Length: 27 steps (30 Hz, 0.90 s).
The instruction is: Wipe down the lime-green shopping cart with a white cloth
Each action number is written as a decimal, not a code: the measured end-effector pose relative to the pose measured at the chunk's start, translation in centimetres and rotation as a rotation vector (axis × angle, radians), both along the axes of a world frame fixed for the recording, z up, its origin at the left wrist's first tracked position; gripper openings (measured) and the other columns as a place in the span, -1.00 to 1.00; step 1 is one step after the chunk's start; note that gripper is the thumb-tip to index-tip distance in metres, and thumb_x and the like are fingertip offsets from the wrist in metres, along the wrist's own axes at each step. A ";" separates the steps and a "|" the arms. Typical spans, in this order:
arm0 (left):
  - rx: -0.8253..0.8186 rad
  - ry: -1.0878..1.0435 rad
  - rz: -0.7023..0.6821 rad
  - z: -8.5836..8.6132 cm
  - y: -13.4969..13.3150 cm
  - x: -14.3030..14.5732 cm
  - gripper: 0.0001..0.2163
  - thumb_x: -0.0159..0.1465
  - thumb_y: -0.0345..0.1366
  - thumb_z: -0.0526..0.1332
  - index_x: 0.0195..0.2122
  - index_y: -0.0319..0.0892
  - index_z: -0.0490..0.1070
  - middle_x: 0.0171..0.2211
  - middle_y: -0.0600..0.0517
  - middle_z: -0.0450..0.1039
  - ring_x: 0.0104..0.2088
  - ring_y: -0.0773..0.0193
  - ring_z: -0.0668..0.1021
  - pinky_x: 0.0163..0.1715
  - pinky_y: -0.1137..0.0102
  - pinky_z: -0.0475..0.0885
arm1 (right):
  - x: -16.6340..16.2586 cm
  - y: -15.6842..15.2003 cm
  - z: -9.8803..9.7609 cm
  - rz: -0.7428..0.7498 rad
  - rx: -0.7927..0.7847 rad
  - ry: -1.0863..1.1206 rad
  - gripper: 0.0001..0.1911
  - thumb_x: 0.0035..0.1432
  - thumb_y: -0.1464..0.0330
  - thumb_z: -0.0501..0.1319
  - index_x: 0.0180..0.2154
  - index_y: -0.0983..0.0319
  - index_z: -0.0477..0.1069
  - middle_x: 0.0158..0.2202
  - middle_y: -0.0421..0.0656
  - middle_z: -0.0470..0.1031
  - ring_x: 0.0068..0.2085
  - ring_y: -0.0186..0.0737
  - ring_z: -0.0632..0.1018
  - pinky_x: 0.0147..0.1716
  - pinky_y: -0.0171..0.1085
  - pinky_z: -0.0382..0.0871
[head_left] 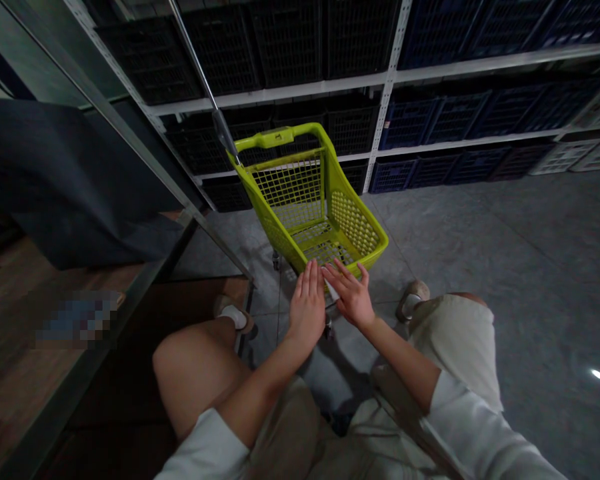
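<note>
A yellow-green wheeled shopping basket (pixel 357 223) stands on the floor in front of my knees, with nothing visible inside its lattice walls. My left hand (pixel 307 303) is at its near rim, fingers straight and lying side by side. Close beside it, my right hand (pixel 351 297) has its fingers stretched out and spread. A small white piece (pixel 331 288) shows under the right fingers, between the hands; I cannot tell whether it is held or fixed to the basket. From the basket's far left corner rises a metal pull rod (pixel 200 70).
White metal shelving (pixel 389 80) with black crates (pixel 287 43) and blue crates (pixel 410 123) lines the back. A wooden table (pixel 10 293) with a metal frame is close on the left, partly covered by dark cloth (pixel 75 180). Grey floor (pixel 545 280) extends to the right.
</note>
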<state>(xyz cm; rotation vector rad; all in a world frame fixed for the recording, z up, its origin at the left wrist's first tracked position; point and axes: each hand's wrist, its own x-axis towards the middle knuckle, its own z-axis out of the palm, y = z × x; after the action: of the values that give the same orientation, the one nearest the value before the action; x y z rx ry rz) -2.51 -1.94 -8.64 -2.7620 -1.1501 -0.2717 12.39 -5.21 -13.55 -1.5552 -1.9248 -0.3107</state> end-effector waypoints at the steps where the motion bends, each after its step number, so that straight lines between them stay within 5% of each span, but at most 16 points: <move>1: -0.001 0.006 -0.003 0.0 0.0 0.0 -0.36 0.27 -0.49 0.02 0.39 -0.54 -0.06 0.44 -0.37 -0.11 0.45 -0.02 -0.04 0.39 0.10 0.10 | 1.0 -0.1 0.0 0.021 -0.005 -0.042 -0.20 0.06 0.56 0.03 0.35 0.12 0.13 0.30 -0.11 0.37 0.38 -0.13 0.25 0.38 0.08 -0.32; 4: -0.009 0.006 -0.025 0.0 0.1 0.0 -0.36 0.28 -0.49 0.01 0.39 -0.54 -0.08 0.44 -0.37 -0.12 0.46 0.01 -0.06 0.39 0.11 0.10 | 6.4 -0.3 -0.2 0.021 -0.016 -0.158 -0.22 0.08 0.55 0.04 0.35 0.09 0.15 0.30 -0.13 0.37 0.38 -0.11 0.25 0.37 0.09 -0.27; 7: -0.015 -0.021 -0.047 -0.3 0.1 0.1 -0.35 0.27 -0.49 0.01 0.40 -0.52 -0.09 0.44 -0.36 -0.13 0.46 0.02 -0.08 0.39 0.08 0.09 | 12.4 -0.4 -0.4 -0.123 0.007 -0.168 -0.22 0.05 0.56 0.05 0.32 0.10 0.20 0.29 -0.13 0.38 0.37 -0.09 0.28 0.36 0.11 -0.19; 10: -0.023 -0.045 -0.054 -0.4 0.0 0.3 -0.34 0.27 -0.48 0.01 0.40 -0.51 -0.10 0.45 -0.36 -0.13 0.46 0.02 -0.08 0.39 0.07 0.08 | 15.0 -0.2 -0.5 -0.290 0.035 -0.116 -0.21 -0.01 0.57 0.05 0.28 0.11 0.27 0.26 -0.13 0.42 0.36 -0.07 0.28 0.35 0.15 -0.15; 14: -0.028 -0.044 -0.049 -0.3 -0.1 0.3 -0.33 0.26 -0.48 0.04 0.39 -0.53 -0.09 0.44 -0.38 -0.13 0.46 0.00 -0.10 0.39 0.07 0.09 | 10.3 0.2 -0.6 -0.426 0.040 -0.018 -0.21 -0.05 0.58 0.02 0.25 0.12 0.30 0.22 -0.12 0.46 0.36 -0.06 0.29 0.35 0.23 -0.21; 20: -0.019 -0.005 -0.013 -0.1 0.2 0.0 -0.35 0.26 -0.51 0.02 0.39 -0.54 -0.08 0.45 -0.36 -0.15 0.46 -0.01 -0.06 0.40 0.11 0.06 | -0.7 -0.4 0.4 -0.118 -0.072 0.035 -0.16 -0.01 0.59 0.00 0.34 0.14 0.16 0.30 -0.11 0.37 0.39 -0.16 0.23 0.38 0.09 -0.28; 23: -0.014 -0.008 -0.018 -0.2 0.2 -0.2 -0.34 0.27 -0.50 0.01 0.40 -0.54 -0.10 0.45 -0.38 -0.15 0.46 0.01 -0.08 0.40 0.10 0.07 | 0.3 -0.6 0.7 -0.025 -0.087 -0.015 -0.16 0.03 0.59 0.02 0.37 0.13 0.11 0.32 -0.09 0.33 0.39 -0.12 0.23 0.38 0.11 -0.31; 27: -0.009 -0.007 -0.027 -0.3 0.1 0.0 -0.35 0.28 -0.49 0.01 0.41 -0.51 -0.10 0.45 -0.36 -0.14 0.46 0.02 -0.05 0.39 0.09 0.10 | 8.0 -0.6 0.3 -0.007 -0.066 -0.140 -0.17 0.05 0.60 0.02 0.36 0.08 0.12 0.28 -0.10 0.40 0.36 -0.10 0.30 0.36 0.14 -0.29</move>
<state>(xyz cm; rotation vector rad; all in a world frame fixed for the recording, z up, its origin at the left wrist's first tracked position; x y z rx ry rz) -2.46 -1.86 -8.91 -2.7883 -1.1199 -0.2806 20.35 -5.81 -13.25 -1.6209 -2.0557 -0.3712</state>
